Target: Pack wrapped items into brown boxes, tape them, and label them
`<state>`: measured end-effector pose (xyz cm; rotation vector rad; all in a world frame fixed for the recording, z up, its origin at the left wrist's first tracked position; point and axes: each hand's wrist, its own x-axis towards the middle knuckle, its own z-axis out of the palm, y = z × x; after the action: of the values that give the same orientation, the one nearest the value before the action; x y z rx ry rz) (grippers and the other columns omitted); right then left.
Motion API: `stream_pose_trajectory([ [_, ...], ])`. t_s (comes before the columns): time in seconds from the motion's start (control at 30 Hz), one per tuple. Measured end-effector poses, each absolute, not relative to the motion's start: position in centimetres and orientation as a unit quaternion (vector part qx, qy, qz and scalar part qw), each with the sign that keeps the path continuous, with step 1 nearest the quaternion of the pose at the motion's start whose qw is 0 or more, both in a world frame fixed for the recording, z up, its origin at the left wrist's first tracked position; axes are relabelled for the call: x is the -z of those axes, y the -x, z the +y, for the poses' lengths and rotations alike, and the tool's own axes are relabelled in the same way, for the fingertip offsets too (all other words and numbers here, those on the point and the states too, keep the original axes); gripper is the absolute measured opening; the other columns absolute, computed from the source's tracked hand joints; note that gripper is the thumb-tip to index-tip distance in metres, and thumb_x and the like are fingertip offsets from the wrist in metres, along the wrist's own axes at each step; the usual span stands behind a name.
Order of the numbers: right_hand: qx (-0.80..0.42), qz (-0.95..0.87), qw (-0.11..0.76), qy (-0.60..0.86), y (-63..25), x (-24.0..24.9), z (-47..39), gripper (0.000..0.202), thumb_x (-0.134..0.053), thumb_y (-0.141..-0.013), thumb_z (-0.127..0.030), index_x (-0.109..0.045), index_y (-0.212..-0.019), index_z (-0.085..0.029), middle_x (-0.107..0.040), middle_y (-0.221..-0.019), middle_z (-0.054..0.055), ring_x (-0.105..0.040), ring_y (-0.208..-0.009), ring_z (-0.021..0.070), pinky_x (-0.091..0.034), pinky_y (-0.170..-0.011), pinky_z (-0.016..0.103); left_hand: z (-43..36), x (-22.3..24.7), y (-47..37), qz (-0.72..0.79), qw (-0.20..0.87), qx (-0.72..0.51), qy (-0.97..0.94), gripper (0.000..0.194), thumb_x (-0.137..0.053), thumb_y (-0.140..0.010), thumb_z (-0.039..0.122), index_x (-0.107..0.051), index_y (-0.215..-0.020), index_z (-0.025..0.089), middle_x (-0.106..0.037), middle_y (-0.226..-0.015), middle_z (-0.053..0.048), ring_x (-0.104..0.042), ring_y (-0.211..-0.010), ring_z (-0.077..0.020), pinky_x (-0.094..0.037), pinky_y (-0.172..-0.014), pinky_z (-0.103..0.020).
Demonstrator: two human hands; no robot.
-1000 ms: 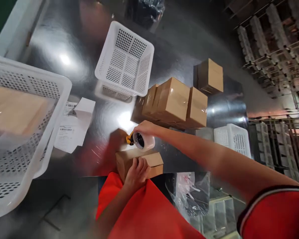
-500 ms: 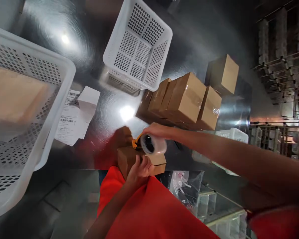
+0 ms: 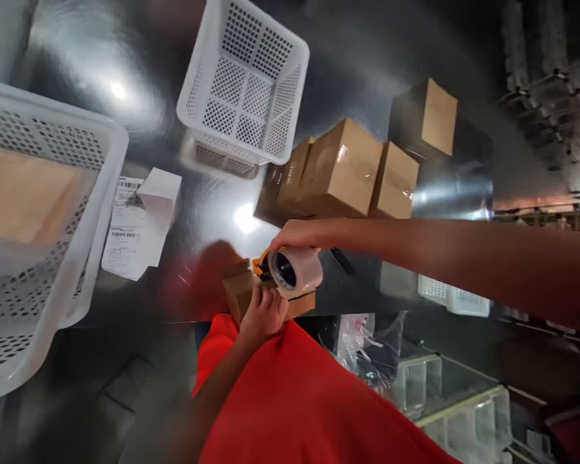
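In front of my body, at the table's near edge, lies a small brown cardboard box. My left hand has its fingers curled on the near side and top of this box. Above the box, my right hand grips a tape dispenser with an orange head and a wide roll of clear tape. The head is low over the box top; I cannot tell whether it touches. The dispenser's handle is hidden under my right hand, and the hands and roll cover much of the box.
Several taped cardboard boxes stand beyond my right forearm, with another box farther right. A white basket sits behind. A larger white basket holding a brown packet is at left, beside printed labels. A dark object lies right of the dispenser.
The camera view has shifted a little, so the baskets and boxes appear farther left. The dispenser's head sits slightly closer to my left hand. Both hands keep their holds.
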<state>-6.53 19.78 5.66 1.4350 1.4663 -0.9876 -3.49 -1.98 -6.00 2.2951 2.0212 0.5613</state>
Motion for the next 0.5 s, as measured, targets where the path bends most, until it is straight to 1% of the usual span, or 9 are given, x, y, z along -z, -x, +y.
stream_pose_trajectory([
  [0.07,0.384,0.600,0.401,-0.575,5.7,-6.9,18.6,0.016,-0.065,-0.068,-0.026,-0.069,-0.074,-0.012,-0.058,-0.060,0.001,-0.051,-0.052,0.0108,-0.038,-0.046,0.020,-2.1,6.1,3.5,0.647,0.024,-0.173,-0.742,0.021,-0.050,-0.087,0.029,-0.066,-0.093,0.017,-0.069,-0.092,-0.011,-0.061,-0.089,-0.0250,-0.050,-0.088,-0.045],
  [0.13,0.376,0.631,0.389,-0.555,4.4,-7.9,17.7,0.015,-0.061,-0.072,-0.027,-0.069,-0.071,-0.013,-0.057,-0.061,0.000,-0.049,-0.053,0.0103,-0.035,-0.045,0.020,-2.2,6.2,3.5,0.631,0.030,-0.170,-0.756,0.024,-0.052,-0.086,0.035,-0.065,-0.096,0.017,-0.068,-0.092,-0.012,-0.060,-0.091,-0.0261,-0.048,-0.091,-0.047],
  [0.23,0.368,0.689,0.347,-0.519,1.4,-9.4,16.4,0.022,-0.055,-0.077,-0.030,-0.071,-0.072,-0.015,-0.057,-0.062,-0.001,-0.050,-0.058,0.0113,-0.035,-0.048,0.020,-2.3,6.2,3.7,0.606,0.043,-0.169,-0.776,0.031,-0.055,-0.084,0.041,-0.064,-0.101,0.017,-0.067,-0.094,-0.013,-0.059,-0.093,-0.0275,-0.046,-0.091,-0.049],
  [0.33,0.392,0.701,0.280,-0.525,-2.1,-10.7,14.6,0.029,-0.055,-0.078,-0.034,-0.075,-0.091,-0.017,-0.065,-0.070,-0.001,-0.055,-0.064,0.0134,-0.040,-0.054,0.021,-2.2,6.1,4.0,0.601,0.057,-0.172,-0.778,0.034,-0.057,-0.082,0.047,-0.065,-0.097,0.018,-0.066,-0.095,-0.013,-0.058,-0.092,-0.0281,-0.046,-0.089,-0.049],
  [0.4,0.420,0.694,0.217,-0.543,-4.4,-11.1,12.8,0.038,-0.053,-0.079,-0.035,-0.073,-0.107,-0.017,-0.070,-0.082,0.001,-0.060,-0.071,0.0159,-0.046,-0.061,0.023,-2.1,6.1,4.3,0.602,0.056,-0.177,-0.777,0.036,-0.057,-0.081,0.052,-0.065,-0.092,0.018,-0.065,-0.092,-0.012,-0.058,-0.090,-0.0274,-0.047,-0.090,-0.048],
  [0.47,0.433,0.690,0.145,-0.562,-6.6,-11.0,10.5,0.047,-0.053,-0.081,-0.036,-0.067,-0.120,-0.016,-0.072,-0.098,0.004,-0.064,-0.082,0.0189,-0.050,-0.071,0.025,-2.0,6.1,4.4,0.606,0.042,-0.183,-0.773,0.032,-0.056,-0.083,0.049,-0.064,-0.086,0.019,-0.064,-0.086,-0.010,-0.058,-0.088,-0.0262,-0.047,-0.093,-0.047],
  [0.5,0.432,0.691,0.115,-0.568,-7.5,-10.7,9.2,0.050,-0.053,-0.082,-0.037,-0.064,-0.126,-0.016,-0.072,-0.105,0.006,-0.065,-0.087,0.0202,-0.051,-0.075,0.027,-1.9,6.1,4.5,0.611,0.031,-0.183,-0.770,0.027,-0.055,-0.084,0.045,-0.064,-0.084,0.019,-0.064,-0.084,-0.010,-0.059,-0.088,-0.0256,-0.047,-0.094,-0.046],
])
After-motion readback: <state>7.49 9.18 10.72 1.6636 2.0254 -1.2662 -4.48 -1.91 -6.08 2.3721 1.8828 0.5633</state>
